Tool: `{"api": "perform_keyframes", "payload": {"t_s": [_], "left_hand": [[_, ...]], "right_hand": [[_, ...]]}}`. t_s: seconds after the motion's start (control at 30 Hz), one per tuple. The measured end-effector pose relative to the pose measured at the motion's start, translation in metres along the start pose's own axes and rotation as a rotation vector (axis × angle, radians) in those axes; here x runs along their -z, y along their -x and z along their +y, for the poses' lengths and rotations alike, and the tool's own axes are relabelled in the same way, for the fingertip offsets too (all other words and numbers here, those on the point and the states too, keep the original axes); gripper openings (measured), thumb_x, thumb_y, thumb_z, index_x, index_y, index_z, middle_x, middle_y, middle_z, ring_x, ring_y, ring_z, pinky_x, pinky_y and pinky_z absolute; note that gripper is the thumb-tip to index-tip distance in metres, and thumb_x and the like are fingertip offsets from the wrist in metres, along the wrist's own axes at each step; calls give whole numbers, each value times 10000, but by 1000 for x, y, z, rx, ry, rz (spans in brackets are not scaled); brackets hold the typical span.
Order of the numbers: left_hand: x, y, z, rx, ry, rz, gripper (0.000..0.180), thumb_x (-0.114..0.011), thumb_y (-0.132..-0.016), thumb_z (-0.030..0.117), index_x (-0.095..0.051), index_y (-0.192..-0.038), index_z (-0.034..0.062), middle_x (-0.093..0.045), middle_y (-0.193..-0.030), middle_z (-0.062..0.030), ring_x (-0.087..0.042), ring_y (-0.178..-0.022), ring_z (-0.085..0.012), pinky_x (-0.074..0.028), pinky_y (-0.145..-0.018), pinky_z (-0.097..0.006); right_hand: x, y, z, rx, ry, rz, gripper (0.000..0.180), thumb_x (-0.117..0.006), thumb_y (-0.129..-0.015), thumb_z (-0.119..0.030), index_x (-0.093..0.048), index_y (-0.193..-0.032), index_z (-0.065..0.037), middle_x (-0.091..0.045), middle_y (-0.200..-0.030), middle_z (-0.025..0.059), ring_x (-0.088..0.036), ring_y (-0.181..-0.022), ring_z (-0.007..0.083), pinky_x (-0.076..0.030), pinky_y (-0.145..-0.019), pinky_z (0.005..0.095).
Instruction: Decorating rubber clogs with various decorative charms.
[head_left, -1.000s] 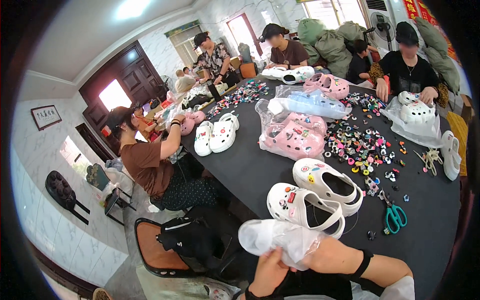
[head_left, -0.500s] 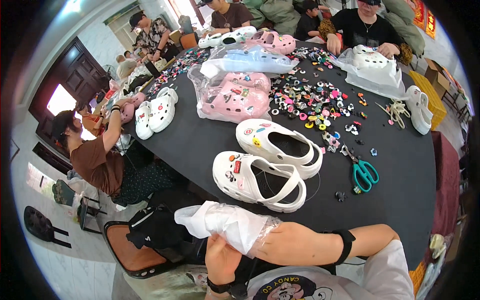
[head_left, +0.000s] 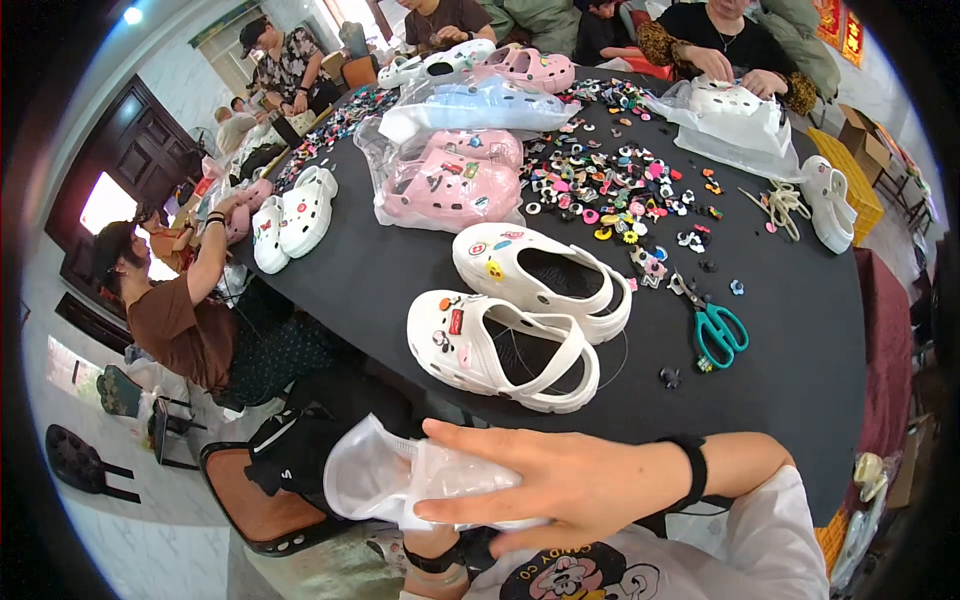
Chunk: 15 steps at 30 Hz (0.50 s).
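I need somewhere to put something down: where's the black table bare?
Between the teal scissors and the table's right edge; also between the front white clogs and left white clogs. Crowded: charms right of the bagged pink clogs.

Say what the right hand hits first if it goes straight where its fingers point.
The right hand would first meet the translucent white plastic bag, which it overlaps in view. Beyond, the black fabric item with a white stripe seems in line, probably lower; depth is unclear.

The black table (head_left: 790, 400) bears white clogs (head_left: 480, 366), bagged pink clogs (head_left: 440, 190), scattered charms (head_left: 622, 190) and teal-handled scissors (head_left: 706, 312).
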<state>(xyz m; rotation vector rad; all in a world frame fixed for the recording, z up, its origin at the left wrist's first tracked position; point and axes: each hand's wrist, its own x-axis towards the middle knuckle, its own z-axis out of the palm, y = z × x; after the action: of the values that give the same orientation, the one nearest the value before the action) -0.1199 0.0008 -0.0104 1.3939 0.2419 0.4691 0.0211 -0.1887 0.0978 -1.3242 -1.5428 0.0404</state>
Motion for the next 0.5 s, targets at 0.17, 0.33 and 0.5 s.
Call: {"api": "perform_keyframes", "payload": {"t_s": [0.17,0.33,0.5], "left_hand": [[-47,-36,15,-101,444,-247,511,-609,-928,152,-420,-1388,32,-512,-1358,-121,-532,-1249,-250,-439,-1050,-386],[-66,-58,35,-389,-399,-282,470,-737,-801,-23,-537,-1225,4,-607,-1238,-148,-494,-1300,-310,-352,-1109,-461],[-82,-65,37,-604,-934,-390,495,-725,-826,120,-558,-1284,36,-576,-1341,-138,-462,-1329,-347,-258,-1161,-509]], "right_hand": [[22,-2,-6,-64,500,-121,625,-594,-771,-6,-574,-1354,-230,-423,-1502,162,-645,-1069,265,-577,-700,308],[103,-7,0,-325,677,330,573,-561,-694,112,-715,-1183,-145,-641,-1288,161,-659,-1111,311,-570,-808,345],[152,-13,36,-447,621,-91,544,-525,-690,101,-717,-1154,-107,-687,-1166,161,-660,-1064,359,-523,-893,427]]}}
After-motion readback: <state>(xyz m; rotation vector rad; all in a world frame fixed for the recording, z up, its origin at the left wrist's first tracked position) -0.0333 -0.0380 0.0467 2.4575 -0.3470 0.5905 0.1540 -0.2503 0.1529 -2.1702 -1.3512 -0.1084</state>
